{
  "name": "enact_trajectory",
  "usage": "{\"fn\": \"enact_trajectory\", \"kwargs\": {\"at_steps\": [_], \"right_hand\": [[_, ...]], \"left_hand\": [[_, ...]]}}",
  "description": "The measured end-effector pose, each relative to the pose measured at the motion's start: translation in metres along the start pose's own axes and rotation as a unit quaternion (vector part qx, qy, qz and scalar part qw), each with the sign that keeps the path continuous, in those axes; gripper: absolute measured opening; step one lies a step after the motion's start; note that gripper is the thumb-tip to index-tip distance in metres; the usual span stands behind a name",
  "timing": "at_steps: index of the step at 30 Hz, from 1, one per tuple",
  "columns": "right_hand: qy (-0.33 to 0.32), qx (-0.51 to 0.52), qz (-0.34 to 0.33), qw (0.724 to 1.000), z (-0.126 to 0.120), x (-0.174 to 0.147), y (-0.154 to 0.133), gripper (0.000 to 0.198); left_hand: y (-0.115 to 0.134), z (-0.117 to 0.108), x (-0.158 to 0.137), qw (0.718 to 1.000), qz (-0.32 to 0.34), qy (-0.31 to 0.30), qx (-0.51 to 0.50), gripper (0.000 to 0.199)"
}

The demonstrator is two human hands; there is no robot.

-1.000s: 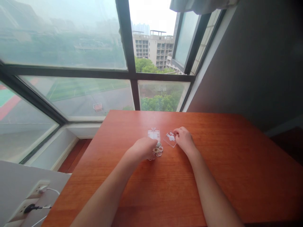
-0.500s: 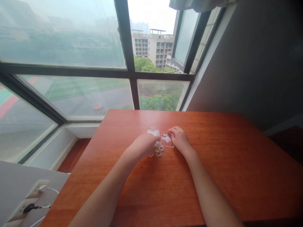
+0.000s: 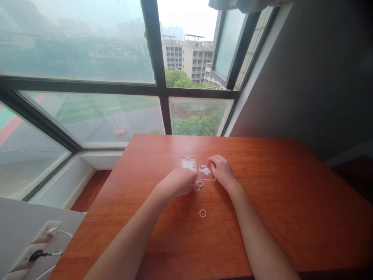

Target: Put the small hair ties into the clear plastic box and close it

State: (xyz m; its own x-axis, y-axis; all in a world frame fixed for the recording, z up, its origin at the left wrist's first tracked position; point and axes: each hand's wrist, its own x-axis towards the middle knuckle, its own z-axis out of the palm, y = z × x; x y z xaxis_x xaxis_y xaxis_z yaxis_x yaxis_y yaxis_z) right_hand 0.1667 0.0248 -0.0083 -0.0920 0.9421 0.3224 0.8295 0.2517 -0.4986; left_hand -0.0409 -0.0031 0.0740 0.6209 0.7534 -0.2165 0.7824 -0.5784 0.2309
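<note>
On the wooden tabletop [image 3: 180,241], my left hand [image 3: 181,183] is curled, palm down, over a small group of rings. Its fingertips are hidden, so what they grip cannot be made out. Right beside those fingers lie pale rings [image 3: 199,184], partly covered. A single pale ring [image 3: 203,213] lies nearer to me, apart from the others. Just beyond my left hand stands a small clear plastic box [image 3: 188,162]. My right hand [image 3: 221,168] has its fingers closed at the upper right edge of a flat clear plastic lid [image 3: 207,177] with a white mark on it.
Large windows with a dark frame [image 3: 164,92] rise behind the table, and one pane [image 3: 229,46] is swung outward. At the lower left, a wall socket [image 3: 36,254] holds plugs with cables. A grey wall [image 3: 314,77] stands to the right.
One ring now lies by itself nearer to me. Fewer rings show beside my left hand, which has moved slightly toward me. The lid and my right hand have shifted a little right.
</note>
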Motion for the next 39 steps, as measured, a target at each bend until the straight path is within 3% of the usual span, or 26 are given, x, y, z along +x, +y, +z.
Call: {"fn": "enact_trajectory", "kwargs": {"at_steps": [8, 13, 14, 16, 19, 20, 24, 28, 32, 35, 39], "right_hand": [[-0.002, -0.003, 0.004, 1.0, -0.004, 0.0, -0.001, 0.026], [0.006, -0.001, 0.041, 0.999, -0.031, 0.0, -0.013, 0.021], [-0.015, 0.013, 0.051, 0.998, -0.039, -0.003, -0.018, 0.016], [-0.136, 0.076, 0.056, 0.986, -0.054, -0.01, -0.031, 0.009], [-0.395, 0.165, 0.079, 0.901, -0.067, -0.026, -0.056, 0.013], [-0.435, 0.152, 0.084, 0.883, -0.068, -0.031, -0.065, 0.017], [-0.504, 0.036, 0.058, 0.861, -0.061, -0.047, -0.098, 0.02], [-0.492, -0.008, 0.03, 0.87, -0.051, -0.052, -0.107, 0.018], [-0.45, 0.059, 0.013, 0.891, -0.041, -0.044, -0.095, 0.019], [-0.333, 0.07, -0.041, 0.939, -0.035, -0.035, -0.089, 0.012], [-0.257, 0.089, -0.035, 0.962, -0.035, -0.028, -0.084, 0.009]], "left_hand": [[-0.016, -0.009, -0.003, 1.0, -0.019, 0.013, -0.018, 0.017], [-0.023, -0.015, -0.008, 0.998, -0.038, 0.04, -0.012, 0.019], [-0.023, -0.015, -0.009, 0.998, -0.038, 0.041, -0.015, 0.019], [-0.022, -0.015, -0.009, 0.998, -0.034, 0.039, -0.022, 0.019], [-0.019, -0.013, -0.009, 0.999, -0.022, 0.028, -0.021, 0.019], [-0.018, -0.012, -0.008, 0.999, -0.019, 0.022, -0.019, 0.018], [-0.018, -0.011, -0.007, 1.0, -0.02, -0.015, -0.009, 0.019], [-0.017, -0.009, -0.005, 0.999, -0.02, -0.023, -0.015, 0.018], [-0.011, -0.008, -0.003, 0.999, -0.017, -0.028, -0.023, 0.018], [-0.008, -0.011, -0.003, 0.998, -0.008, -0.047, -0.04, 0.013], [-0.015, -0.015, -0.006, 0.997, 0.002, -0.026, -0.076, 0.01]]}}
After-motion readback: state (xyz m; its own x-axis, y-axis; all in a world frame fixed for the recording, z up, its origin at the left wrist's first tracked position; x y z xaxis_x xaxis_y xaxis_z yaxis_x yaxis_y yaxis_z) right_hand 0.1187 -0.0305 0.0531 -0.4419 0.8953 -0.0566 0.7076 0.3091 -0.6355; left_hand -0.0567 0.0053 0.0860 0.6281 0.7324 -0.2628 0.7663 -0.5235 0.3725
